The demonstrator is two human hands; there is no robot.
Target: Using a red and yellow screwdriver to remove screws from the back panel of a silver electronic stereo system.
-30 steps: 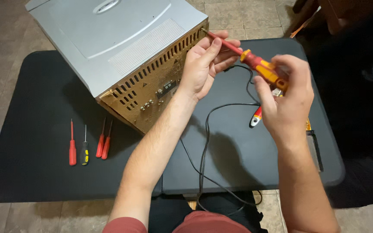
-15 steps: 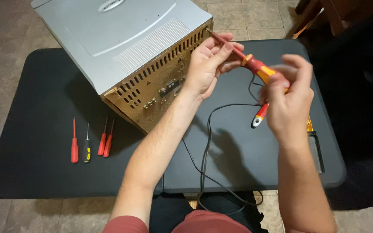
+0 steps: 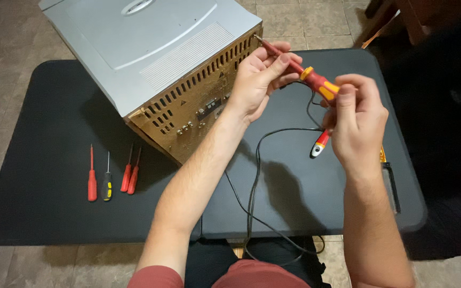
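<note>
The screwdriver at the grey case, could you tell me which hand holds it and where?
Both: the right hand grips the screwdriver by its red-and-yellow handle, the left hand pinches its shaft.

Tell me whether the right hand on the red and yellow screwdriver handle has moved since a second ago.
Barely: the right hand keeps its place on the handle beside the grey metal case; only its fingers shift.

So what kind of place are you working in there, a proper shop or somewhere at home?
Probably a home, not a shop. The silver device sits on a black folding table over a tiled floor, with a few loose screwdrivers laid out, and no bench, vise or tool racks in view.
</note>
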